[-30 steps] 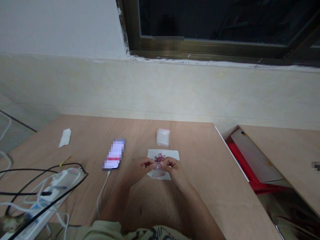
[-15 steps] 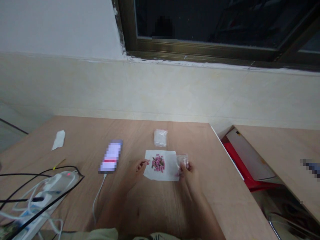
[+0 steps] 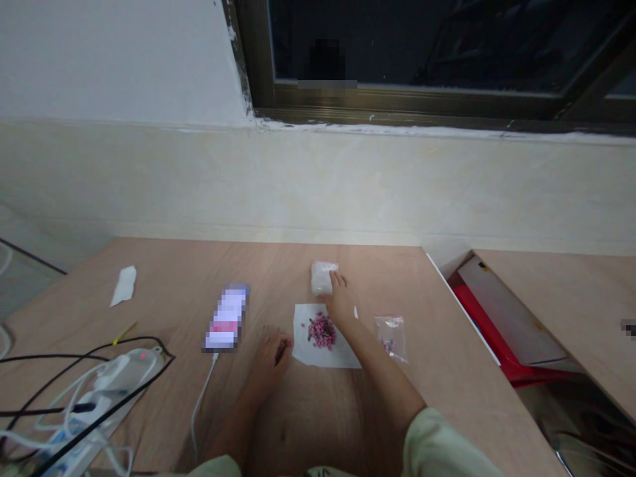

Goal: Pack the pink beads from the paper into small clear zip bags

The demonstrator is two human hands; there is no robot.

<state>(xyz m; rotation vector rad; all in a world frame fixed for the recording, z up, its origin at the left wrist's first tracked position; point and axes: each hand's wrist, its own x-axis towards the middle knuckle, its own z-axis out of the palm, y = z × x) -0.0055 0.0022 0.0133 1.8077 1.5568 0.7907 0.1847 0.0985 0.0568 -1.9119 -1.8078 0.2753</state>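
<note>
Pale plywood tabletop [image 3: 397,298] fills the lower part of the view, pushed up to a cream wall [image 3: 124,179] under a dark window [image 3: 397,40] in a bronze frame. At far left, black and white cables [image 3: 64,358] tangle over a white power strip [image 3: 106,397] with a red light [image 3: 143,355], near a yellow-tipped stick [image 3: 124,333] and a white paper scrap [image 3: 124,286]. Next lies a phone [image 3: 227,318], its screen blurred, with a white charging cable [image 3: 201,397] running from it. The left hand [image 3: 268,361] sits just beside a white paper sheet [image 3: 305,351], curled narrowly around a small dark sliver too blurred to name. That sheet carries a heap of pink beads [image 3: 322,331]. The right hand [image 3: 340,298], out of a pale green sleeve [image 3: 437,444], reaches open over the sheet's top edge, touching a small clear bag [image 3: 322,277] of something white. Further right, a clear plastic bag [image 3: 392,338] holding a few pink beads lies flat on the wood. Past the table's edge, a red plastic piece [image 3: 484,318] shows beneath a second plywood board [image 3: 556,291].
</note>
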